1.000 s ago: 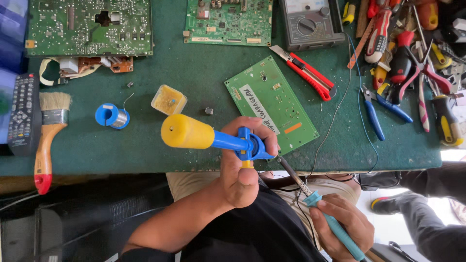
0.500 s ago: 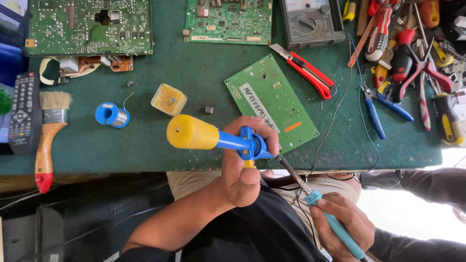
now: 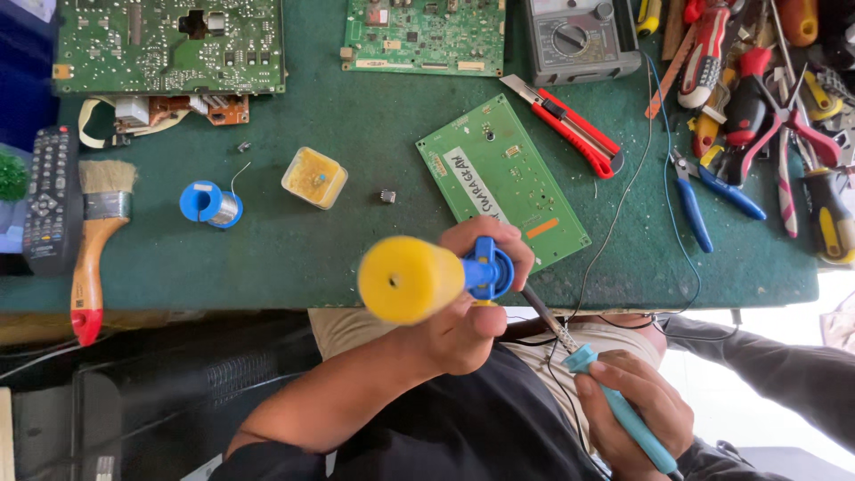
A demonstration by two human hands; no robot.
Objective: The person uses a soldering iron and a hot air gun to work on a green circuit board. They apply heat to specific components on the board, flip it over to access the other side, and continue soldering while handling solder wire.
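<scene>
Right hand [image 3: 628,414]: we are gripping the teal handle of a soldering iron [image 3: 614,405] low in the view, fingers wrapped round it, metal shaft angling up toward the table edge.
Left hand [image 3: 468,307]: we are clenching a desoldering pump [image 3: 427,278], yellow barrel pointing out toward the camera, blue collar sitting between thumb and fingers.
Tip area: the iron's shaft is passing just beside the pump's blue end, right at the table [image 3: 294,249] edge; we cannot tell whether they are touching.
Small green circuit board [image 3: 503,183]: lying tilted on the green table just beyond our left hand, partly covered by the fingers.
Left of it: a square tub of yellow flux [image 3: 313,177], a blue solder spool [image 3: 210,204], a wooden-handled brush [image 3: 93,240], a remote control [image 3: 49,196].
Right of it: a red utility knife [image 3: 570,125], then a heap of pliers [image 3: 712,183] and cutters.
Far edge: two larger circuit boards [image 3: 169,44] and a grey multimeter [image 3: 583,36].
</scene>
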